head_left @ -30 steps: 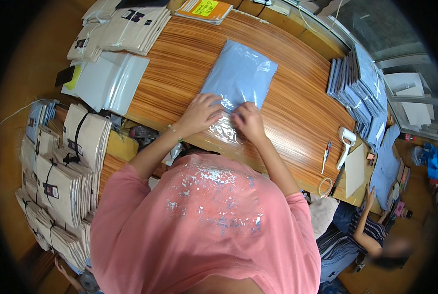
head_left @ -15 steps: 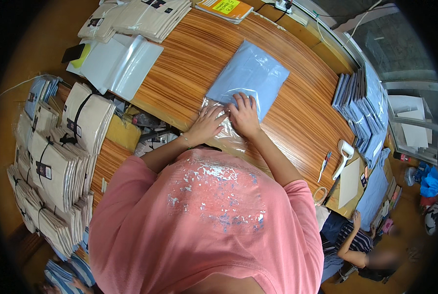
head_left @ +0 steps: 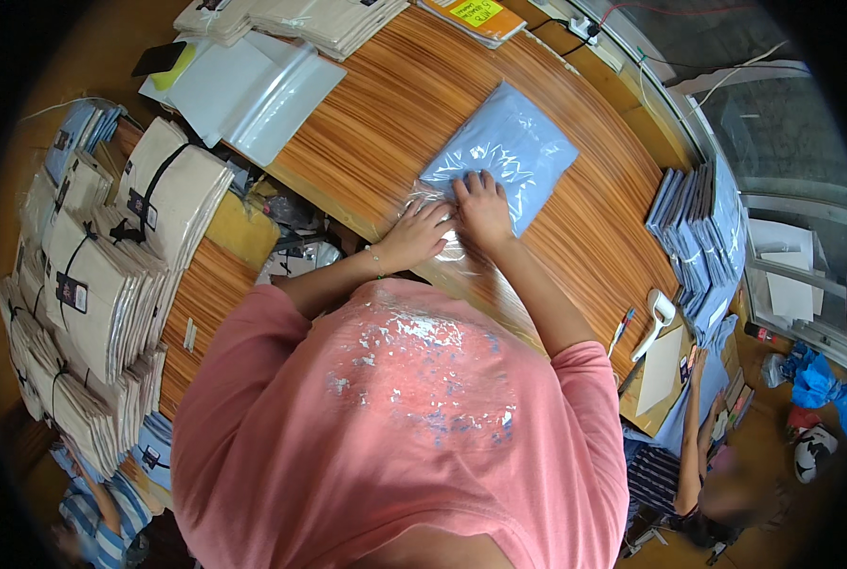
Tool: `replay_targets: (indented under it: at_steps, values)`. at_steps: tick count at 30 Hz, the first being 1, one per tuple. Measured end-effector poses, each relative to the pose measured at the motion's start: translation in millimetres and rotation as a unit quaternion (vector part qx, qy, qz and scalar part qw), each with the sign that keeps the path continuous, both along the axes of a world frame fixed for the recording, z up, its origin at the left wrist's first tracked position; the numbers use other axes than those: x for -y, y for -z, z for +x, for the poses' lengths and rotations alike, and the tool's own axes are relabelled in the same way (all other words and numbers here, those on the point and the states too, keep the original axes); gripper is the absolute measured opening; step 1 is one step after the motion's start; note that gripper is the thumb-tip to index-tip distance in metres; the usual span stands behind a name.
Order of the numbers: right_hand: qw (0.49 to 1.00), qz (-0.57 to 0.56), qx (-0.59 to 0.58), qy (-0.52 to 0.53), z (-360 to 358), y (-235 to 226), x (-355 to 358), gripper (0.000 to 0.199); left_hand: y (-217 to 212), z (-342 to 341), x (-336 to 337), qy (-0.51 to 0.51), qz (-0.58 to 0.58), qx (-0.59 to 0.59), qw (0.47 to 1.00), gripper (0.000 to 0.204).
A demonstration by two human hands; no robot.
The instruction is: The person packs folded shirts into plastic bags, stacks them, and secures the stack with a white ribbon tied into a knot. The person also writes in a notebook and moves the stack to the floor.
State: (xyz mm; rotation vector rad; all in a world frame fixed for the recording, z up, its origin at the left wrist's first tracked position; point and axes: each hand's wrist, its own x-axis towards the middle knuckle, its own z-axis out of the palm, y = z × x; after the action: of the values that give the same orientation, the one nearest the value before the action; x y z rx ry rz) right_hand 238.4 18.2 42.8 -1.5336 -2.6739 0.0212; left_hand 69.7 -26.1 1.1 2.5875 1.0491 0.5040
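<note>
Nearest the body, the left hand [head_left: 422, 237] is laid palm-down with fingers spread flat on the clear, empty end of a plastic bag [head_left: 447, 248] at the near edge of the wooden table [head_left: 367, 123]; nothing is gripped by it, the film is only pressed down. Just beside it, touching or nearly so, the right hand [head_left: 483, 207] is placed a little farther out, fingers extended and flat, resting where the loose film meets the folded pale-blue garment [head_left: 504, 152] inside the bag. Neither hand is closed around anything.

The garment's long axis is seen to run away from the fingers, up and to the right across the tabletop, so the filled part lies beyond both hands and the open flap beneath them. The right hand is the nearer one to the garment; the left is kept on the flap.

Farther off, a stack of white poly bags [head_left: 253, 85] is seen at the far left, and a pile of bagged blue garments [head_left: 699, 237] at the right edge.
</note>
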Motion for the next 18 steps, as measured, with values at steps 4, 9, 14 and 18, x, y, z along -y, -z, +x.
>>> replay_targets:
  at_steps: [4,9,14,18]
  values:
    - [0.998,-0.051,0.04,0.012,-14,-6,-7,0.049,-3,1,-1,-0.005,-0.04,0.006,0.999,0.034]
    - [0.99,-0.119,-0.07,0.006,8,-25,-25,0.052,-4,10,-5,0.003,0.039,0.013,0.999,0.039]
    - [0.993,-0.08,-0.085,0.015,7,-28,-19,0.052,-28,25,-9,-0.001,-0.064,-0.079,0.995,0.052]
    - [0.991,-0.054,-0.109,0.057,1,-19,-13,0.049,-8,25,-3,-0.003,-0.004,-0.072,0.997,0.056]
